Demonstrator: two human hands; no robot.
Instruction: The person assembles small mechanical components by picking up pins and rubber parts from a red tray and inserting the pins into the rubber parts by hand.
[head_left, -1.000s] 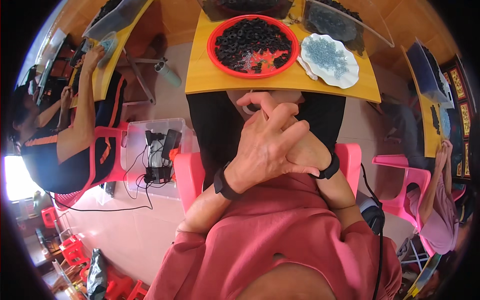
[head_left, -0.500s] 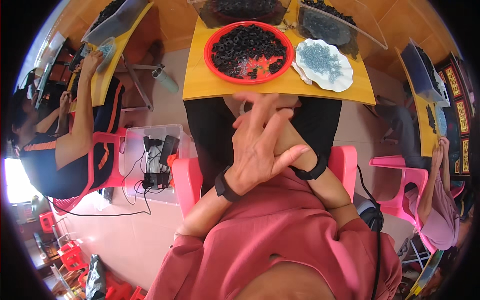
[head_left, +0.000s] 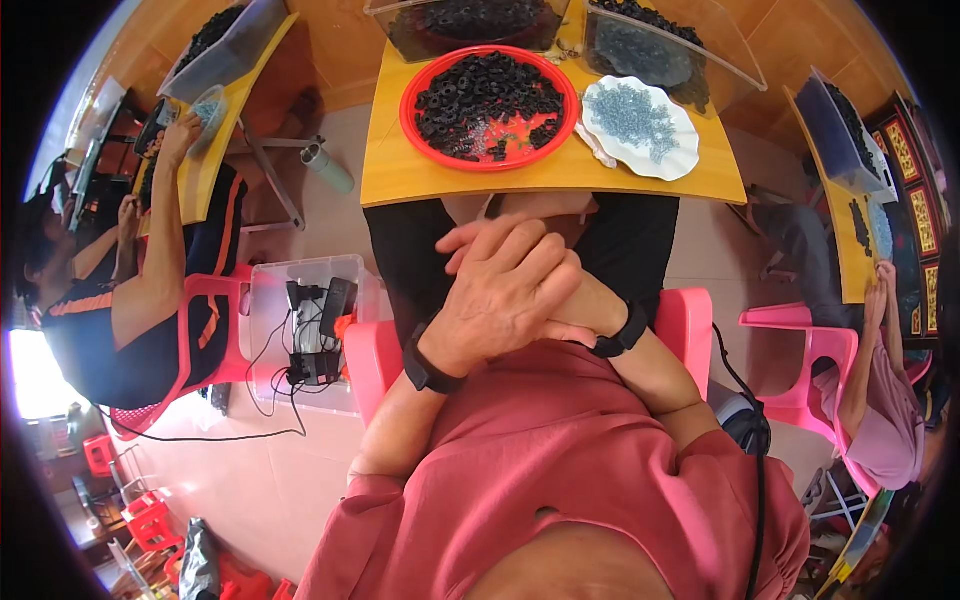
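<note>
My left hand [head_left: 508,295] lies across the back of my right hand [head_left: 592,303] over my lap, fingers bent round it. Its thumb rests near the right wrist. Most of the right hand is hidden underneath; a few blurred fingertips show past the left knuckles. Each wrist wears a black band. Beyond the hands, on a yellow table [head_left: 550,185], a red round tray [head_left: 408,130] holds many small black ring-shaped parts [head_left: 485,95]. To its right, a white scalloped plate [head_left: 685,150] carries small clear bluish pieces [head_left: 632,115]. Neither hand touches these.
Clear bins [head_left: 735,65] of black parts stand at the table's back. Left on the floor sits a clear box [head_left: 265,330] with black adapters and cables. I sit in a pink chair [head_left: 372,350]. People work at side tables left and right; a green bottle [head_left: 328,168] stands on the floor.
My left hand's fingers were spread and raised over the right hand; now they have come down and bent round it. The view has shifted slightly.
</note>
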